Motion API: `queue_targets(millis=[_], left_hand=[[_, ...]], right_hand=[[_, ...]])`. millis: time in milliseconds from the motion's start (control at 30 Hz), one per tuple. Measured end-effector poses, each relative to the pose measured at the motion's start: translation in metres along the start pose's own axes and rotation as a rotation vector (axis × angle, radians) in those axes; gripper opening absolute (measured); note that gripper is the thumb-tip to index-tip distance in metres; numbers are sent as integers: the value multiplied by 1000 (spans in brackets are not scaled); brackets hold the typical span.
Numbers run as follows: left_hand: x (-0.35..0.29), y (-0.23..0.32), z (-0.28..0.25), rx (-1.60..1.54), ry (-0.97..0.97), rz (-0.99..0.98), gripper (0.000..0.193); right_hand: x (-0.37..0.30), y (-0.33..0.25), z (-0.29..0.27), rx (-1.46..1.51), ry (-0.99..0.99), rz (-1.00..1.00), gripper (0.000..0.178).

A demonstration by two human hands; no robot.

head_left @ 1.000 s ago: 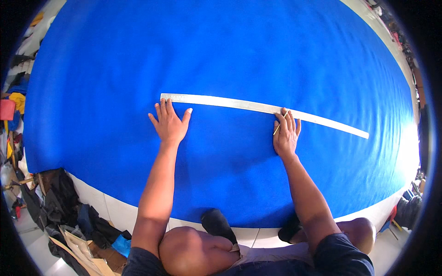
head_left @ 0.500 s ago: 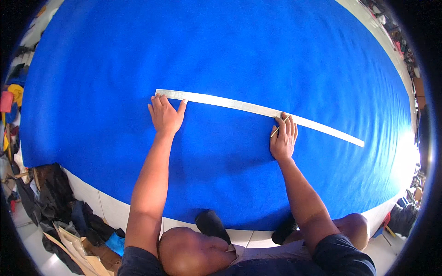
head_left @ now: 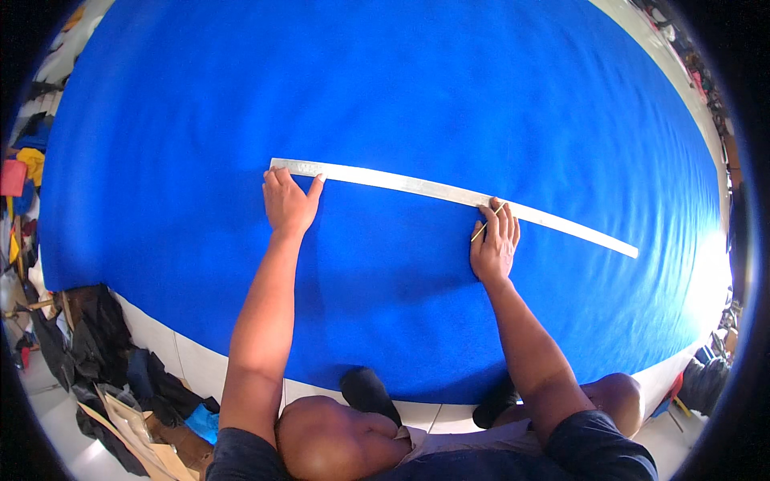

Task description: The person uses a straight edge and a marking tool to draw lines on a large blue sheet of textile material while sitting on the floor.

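A long metal ruler [head_left: 417, 188] lies aslant on a wide blue cloth [head_left: 385, 313], its right end nearer to me. My left hand [head_left: 290, 200] rests at the ruler's left end, fingertips on the metal and thumb spread out along its near edge. Right of the ruler's middle, my right hand [head_left: 492, 244] presses its fingertips onto the strip. A thin yellowish stick [head_left: 480, 232], perhaps a pencil or chalk stick, is tucked among the right hand's fingers. Part of it is hidden by them.
Dark cloth scraps [head_left: 96, 337] and cardboard pieces [head_left: 132, 425] are heaped on the tiled floor at lower left. Coloured scraps [head_left: 14, 178] lie along the far left. My knees and feet are at the cloth's near edge. A dark bundle [head_left: 704, 386] sits at lower right.
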State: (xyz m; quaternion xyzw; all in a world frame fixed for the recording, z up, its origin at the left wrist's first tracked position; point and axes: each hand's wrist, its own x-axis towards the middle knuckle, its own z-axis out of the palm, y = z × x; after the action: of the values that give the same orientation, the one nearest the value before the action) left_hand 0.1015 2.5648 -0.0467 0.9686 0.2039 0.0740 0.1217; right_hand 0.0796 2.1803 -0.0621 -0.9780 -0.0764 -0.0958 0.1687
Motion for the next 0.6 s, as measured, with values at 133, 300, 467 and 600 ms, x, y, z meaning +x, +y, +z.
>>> queue_targets(millis=[133, 300, 467, 600], left_hand=[[-1, -4, 2, -6, 26, -7, 82], [-2, -6, 5, -41, 55, -24, 82], [-4, -6, 5, -30, 21, -38, 83], [-9, -13, 14, 92, 127, 41, 81]], right_hand=[[1, -1, 0, -4, -3, 3, 35], [0, -1, 1, -14, -18, 11, 36], [-1, -1, -1, -11, -17, 9, 38], [-1, -3, 1, -11, -31, 8, 40]])
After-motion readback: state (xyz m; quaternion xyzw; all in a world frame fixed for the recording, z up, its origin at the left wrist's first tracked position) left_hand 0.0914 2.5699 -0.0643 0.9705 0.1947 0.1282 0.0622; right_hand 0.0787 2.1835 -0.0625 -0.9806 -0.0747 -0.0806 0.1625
